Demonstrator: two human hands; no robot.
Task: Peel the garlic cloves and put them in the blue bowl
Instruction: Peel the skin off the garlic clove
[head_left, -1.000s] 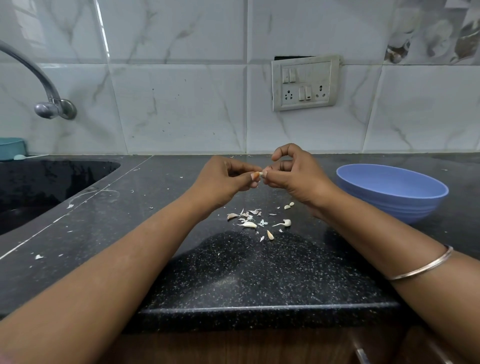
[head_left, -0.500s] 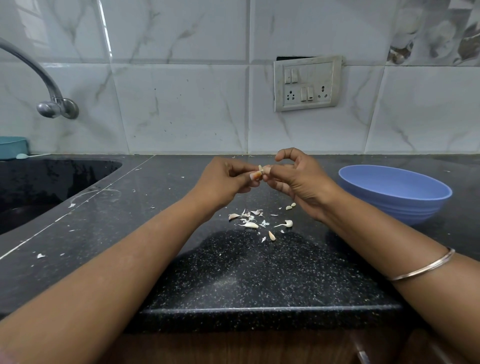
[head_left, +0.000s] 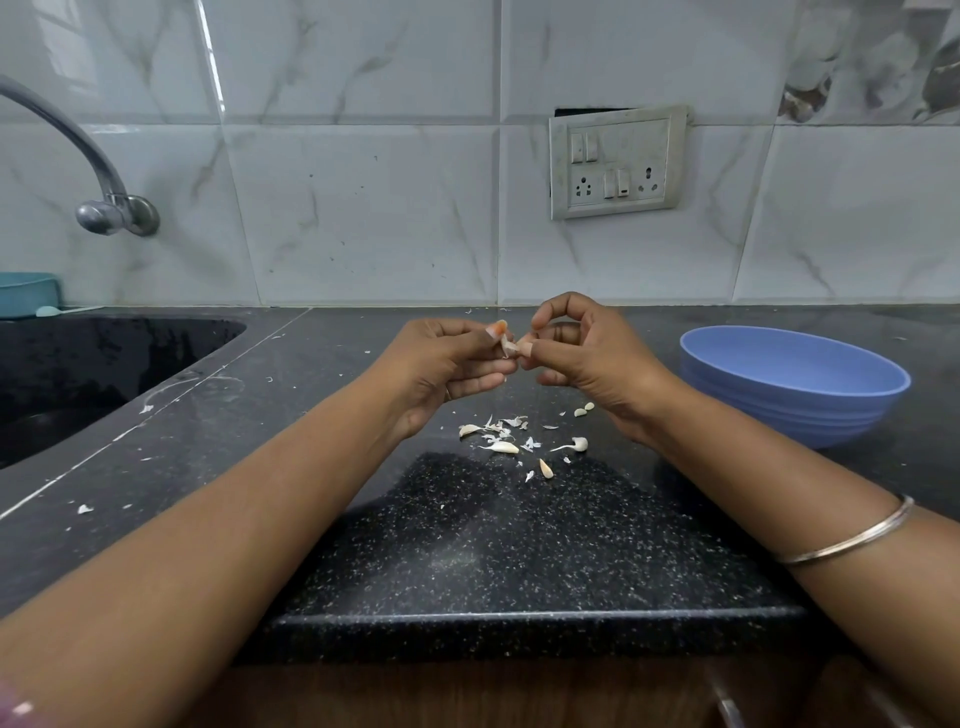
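Black speckled counter (head_left: 467, 545) fills my view, with the blue bowl (head_left: 789, 384) standing at the right, then my left hand (head_left: 441, 364) and right hand (head_left: 587, 358) raised above it, fingertips of both pinching one garlic clove (head_left: 508, 345) between them, over scattered garlic peels (head_left: 511, 434).

Both forearms bare to the lower frame edge; no sleeves visible on either. Right forearm carries one thin, plain metal bangle (head_left: 852, 535), silver-toned, worn loosely above the wrist. Left hand (head_left: 441, 371) bears a narrow ring (head_left: 448, 394) on one finger, gold-toned. Left thumbnail (head_left: 500, 327) shows orange colouring. Right hand (head_left: 587, 358): no rings seen.
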